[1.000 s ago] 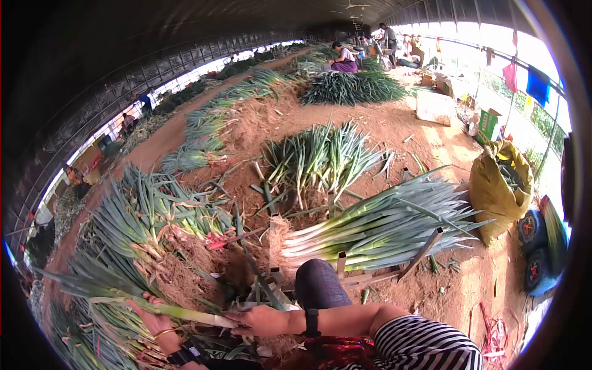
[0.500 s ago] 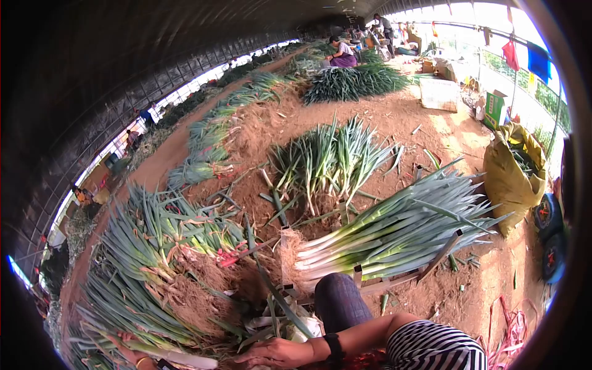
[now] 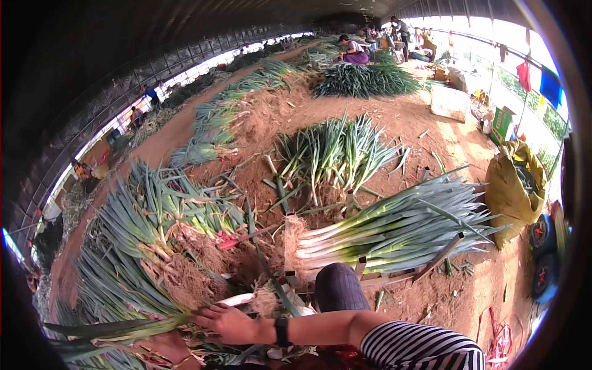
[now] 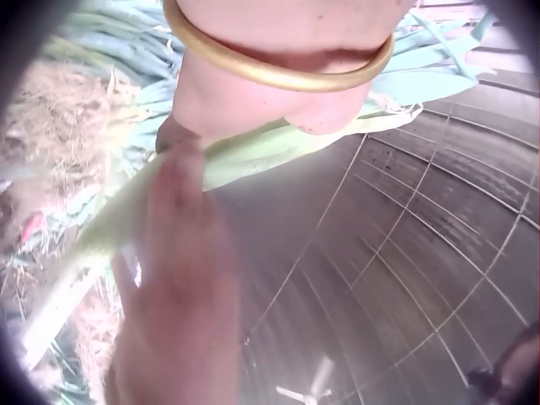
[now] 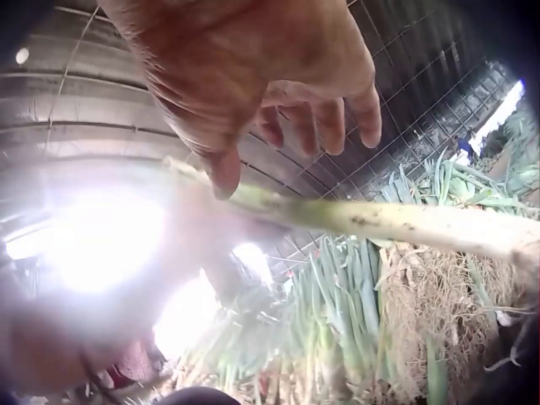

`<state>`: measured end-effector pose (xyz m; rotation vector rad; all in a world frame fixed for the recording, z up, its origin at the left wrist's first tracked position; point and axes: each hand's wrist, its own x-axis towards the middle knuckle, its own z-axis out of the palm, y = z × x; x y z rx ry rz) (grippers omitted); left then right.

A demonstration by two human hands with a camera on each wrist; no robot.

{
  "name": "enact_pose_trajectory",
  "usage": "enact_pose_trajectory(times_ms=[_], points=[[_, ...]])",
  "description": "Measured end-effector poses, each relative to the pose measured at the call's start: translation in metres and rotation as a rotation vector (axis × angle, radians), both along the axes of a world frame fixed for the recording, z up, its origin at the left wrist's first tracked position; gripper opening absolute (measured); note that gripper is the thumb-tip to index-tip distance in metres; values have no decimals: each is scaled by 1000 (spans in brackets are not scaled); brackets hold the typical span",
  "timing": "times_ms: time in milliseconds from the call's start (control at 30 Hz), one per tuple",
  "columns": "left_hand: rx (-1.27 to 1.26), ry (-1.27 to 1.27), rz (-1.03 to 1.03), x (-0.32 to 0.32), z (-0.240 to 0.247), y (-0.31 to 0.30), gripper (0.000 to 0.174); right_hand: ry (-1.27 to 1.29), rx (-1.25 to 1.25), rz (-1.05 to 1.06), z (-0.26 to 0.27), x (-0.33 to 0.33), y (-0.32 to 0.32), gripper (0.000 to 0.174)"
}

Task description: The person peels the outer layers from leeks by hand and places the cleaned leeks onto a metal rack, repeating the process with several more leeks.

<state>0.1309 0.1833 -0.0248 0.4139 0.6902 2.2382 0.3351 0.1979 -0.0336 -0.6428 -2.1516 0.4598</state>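
Observation:
My left hand (image 3: pixel 166 348), with a gold bangle at its wrist, grips a long green onion (image 3: pixel 145 330) by its green part at the lower left. In the left wrist view the stalk (image 4: pixel 261 156) passes under that palm. My right hand (image 3: pixel 225 324) is over the same stalk, close to the left hand. In the right wrist view its thumb overlaps the stalk (image 5: pixel 388 218) and its fingers (image 5: pixel 329 126) are spread apart. The onion's white base (image 3: pixel 237 300) and bushy roots (image 3: pixel 265 300) stick out to the right of the right hand.
Piled green onions (image 3: pixel 117 246) with tangled roots lie at left. A neat row of cleaned ones (image 3: pixel 394 231) rests in a low frame at right. Another bunch (image 3: pixel 339 151) stands beyond, and a yellow sack (image 3: pixel 515 191) at far right. A person (image 3: pixel 354 52) crouches farther back.
The right hand has moved left from the white end of a stalk toward the left hand. Both hands dipped half a second ago and are higher now. White base and roots now show.

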Motion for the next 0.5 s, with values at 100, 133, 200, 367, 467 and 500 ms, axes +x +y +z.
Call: enact_pose_trajectory(times_ms=[100, 133, 200, 367, 467, 500], points=[[-75, -30, 8, 40, -1, -6, 81, -47, 27, -54, -23, -35, 19, 68], [-58, 31, -52, 33, -17, -9, 77, -134, -61, 0, -28, -40, 20, 65], [-26, 149, -170, 24, -47, -17, 70, -195, -77, 27, -28, -35, 21, 58], [-34, -55, -151, 39, -38, -22, 57, 57, 5, 99, -49, -37, 19, 41], [49, 22, -182, 14, -67, -22, 53, 154, -199, 41, -49, -38, 15, 27], [64, 103, -175, 18, -62, -25, 48, 248, -343, -57, -42, -38, 13, 25]])
